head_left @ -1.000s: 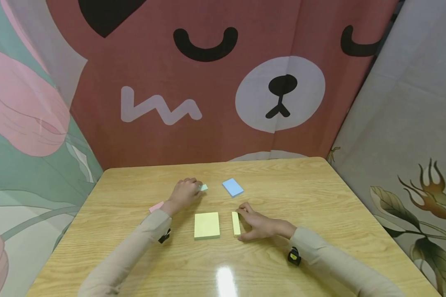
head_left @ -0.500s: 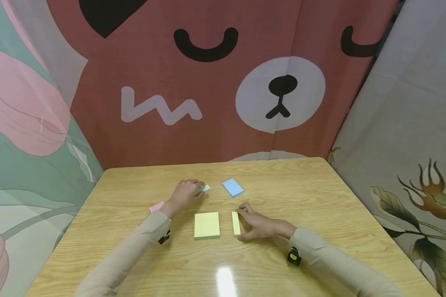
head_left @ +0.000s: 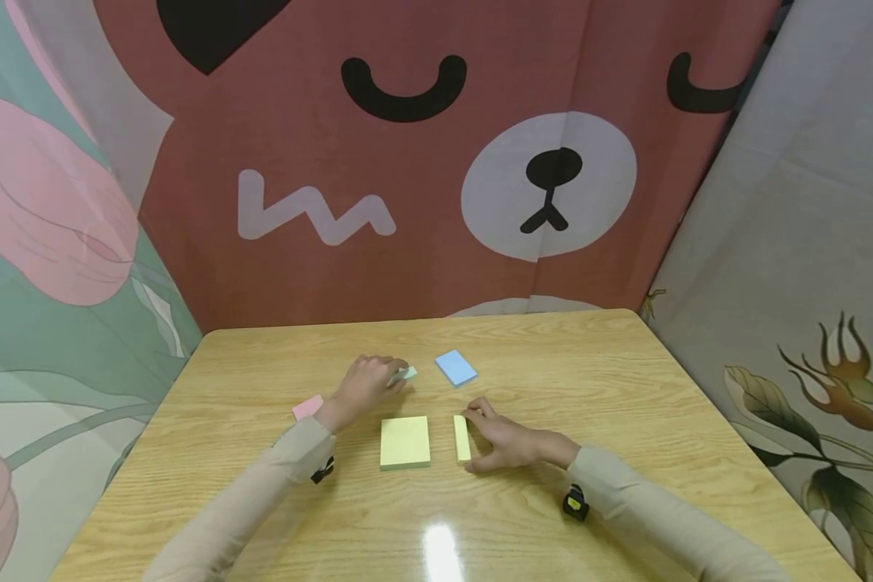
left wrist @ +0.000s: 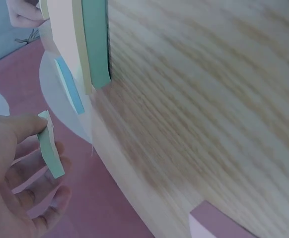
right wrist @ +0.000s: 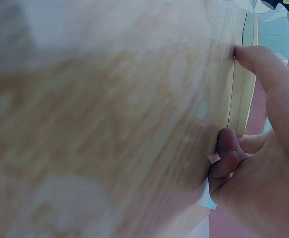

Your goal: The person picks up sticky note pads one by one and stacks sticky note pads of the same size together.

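Pad (left wrist: 50, 151) in L hand (head_left: 364, 386): narrow, lt. grn.

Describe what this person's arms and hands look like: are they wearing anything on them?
The left hand and right hand are bare, with no gloves. Both arms wear long, plain beige sleeves: left sleeve, right sleeve. Near each wrist sits a small black device, left device and right device; the right one shows a yellow-green patch. I see no cables.
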Available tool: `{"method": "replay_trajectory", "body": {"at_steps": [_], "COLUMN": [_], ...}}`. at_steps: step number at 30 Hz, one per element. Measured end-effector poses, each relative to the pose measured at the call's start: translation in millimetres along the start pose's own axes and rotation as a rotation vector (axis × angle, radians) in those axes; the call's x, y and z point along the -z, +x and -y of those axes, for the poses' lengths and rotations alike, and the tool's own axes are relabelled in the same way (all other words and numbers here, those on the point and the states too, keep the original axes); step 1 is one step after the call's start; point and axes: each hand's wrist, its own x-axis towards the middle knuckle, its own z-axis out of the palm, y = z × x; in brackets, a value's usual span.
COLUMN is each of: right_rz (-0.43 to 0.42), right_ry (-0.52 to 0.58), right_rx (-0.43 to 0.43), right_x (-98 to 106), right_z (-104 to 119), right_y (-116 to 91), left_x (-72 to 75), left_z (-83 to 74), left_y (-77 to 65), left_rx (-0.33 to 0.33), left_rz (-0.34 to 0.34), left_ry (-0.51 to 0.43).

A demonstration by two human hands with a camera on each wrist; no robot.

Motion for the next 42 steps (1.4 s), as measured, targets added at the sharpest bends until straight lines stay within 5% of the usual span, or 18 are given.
{"method": "replay_trajectory", "body": {"at_steps": [19, 42], "right_rz": [-0.008, -0.015], "right_ry": [-0.012, -0.009], "right_rx": [0.015, 0.032], "right_x": [0.0, -0.1], "right_z": [-0.1, -0.5], "right_y": [0.8, 1.1], "left_x": [0.7, 9.4], "left_z": [-21.4, -60.2], "left_y": [3.6, 4.2], "left_rx": [-0.124, -0.159], "left_rz": [-0.07, 0.075], "left_ry": [-0.029, -0.033]}}
